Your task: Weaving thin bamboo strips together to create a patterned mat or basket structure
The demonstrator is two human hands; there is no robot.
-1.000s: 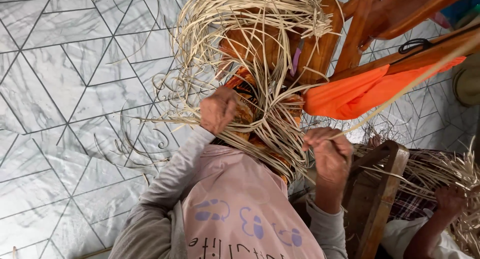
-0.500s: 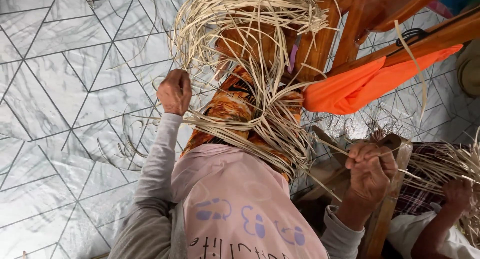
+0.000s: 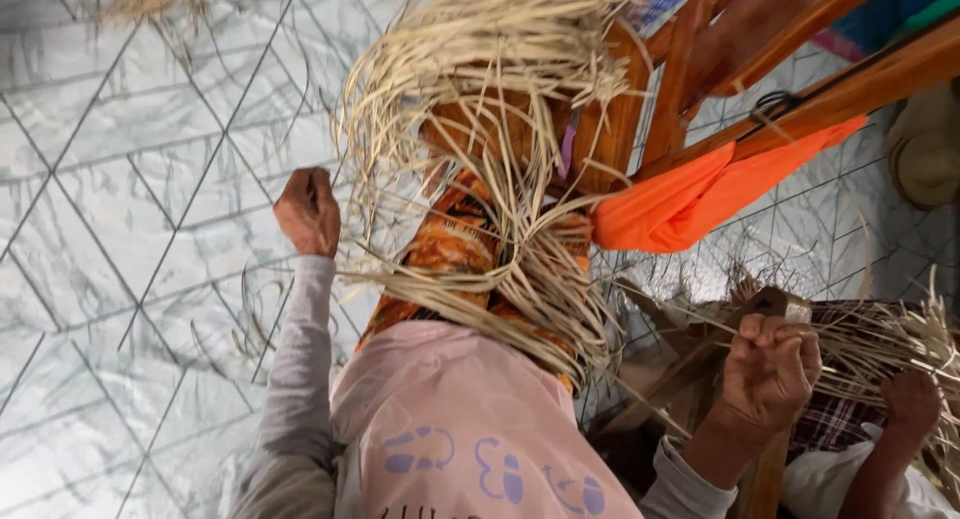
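A big bundle of pale straw strips [image 3: 500, 69] hangs over a brown wooden frame [image 3: 690, 79] and falls across my lap onto an orange patterned cloth [image 3: 450, 249]. My left hand [image 3: 308, 211] is a closed fist held out to the left of the bundle, with thin strips running from it toward the bundle. My right hand [image 3: 770, 369] is clenched on several straw strips beside a wooden post [image 3: 765, 469] at the lower right. Both my sleeves are grey, and I wear a pink top [image 3: 470, 429].
An orange cloth [image 3: 710, 199] hangs from a slanted wooden bar. Another person's hand [image 3: 910, 404] holds more straw [image 3: 900, 344] at the right edge, above checked fabric. Grey marbled floor tiles [image 3: 120, 229] lie to the left, with loose strips on them.
My left hand has moved from the bundle's middle out and up to the left. My right hand has moved right, pulling strips toward the wooden post.
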